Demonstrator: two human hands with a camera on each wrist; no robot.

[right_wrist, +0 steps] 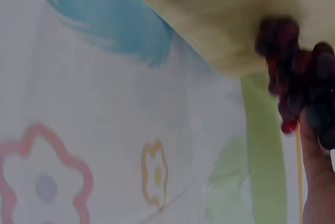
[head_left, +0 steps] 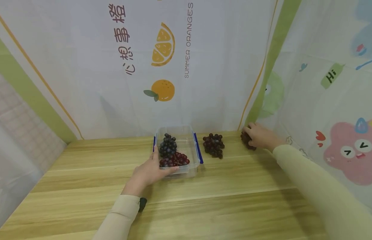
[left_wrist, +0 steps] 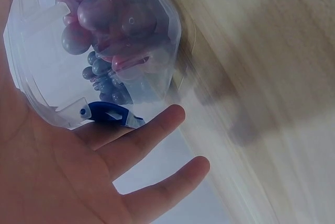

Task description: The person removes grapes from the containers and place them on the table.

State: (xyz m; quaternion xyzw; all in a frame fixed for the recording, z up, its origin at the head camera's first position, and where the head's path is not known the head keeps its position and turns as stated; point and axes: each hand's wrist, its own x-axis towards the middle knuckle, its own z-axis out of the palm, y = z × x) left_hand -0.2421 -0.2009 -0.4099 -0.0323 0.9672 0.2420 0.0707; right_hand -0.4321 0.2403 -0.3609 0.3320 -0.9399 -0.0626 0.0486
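Box [head_left: 187, 141], one: clear, its lid off, blue latches [head_left: 199, 148] at the sides, set on the bench [head_left: 204, 210] near its back edge. Contents, two bunches: blue grapes [head_left: 168, 146] at the back left, red grapes [head_left: 181, 159] at the front, the two touching. Left hand [head_left: 147, 172], mine: at the box's near left corner, thumb along the near rim, fingers straight and spread apart, some against the left side. Loose bunch [head_left: 214, 145], one: dark purple, lying on the bench just right of the box, apart from it. Right hand [head_left: 260, 136], mine: at the bench's far right corner, fingers curled round the held bunch [head_left: 248, 141], which is dark with some red grapes, well apart from the box; whether it touches the bench I cannot tell. Sleeves [head_left: 117, 215], a pair: pale, on both my arms. Back cloth [head_left: 219, 66]: white, printed with oranges and lettering, bordered in green. Right cloth [head_left: 309, 106]: white, with a pink flower [head_left: 351, 166] and small hearts.
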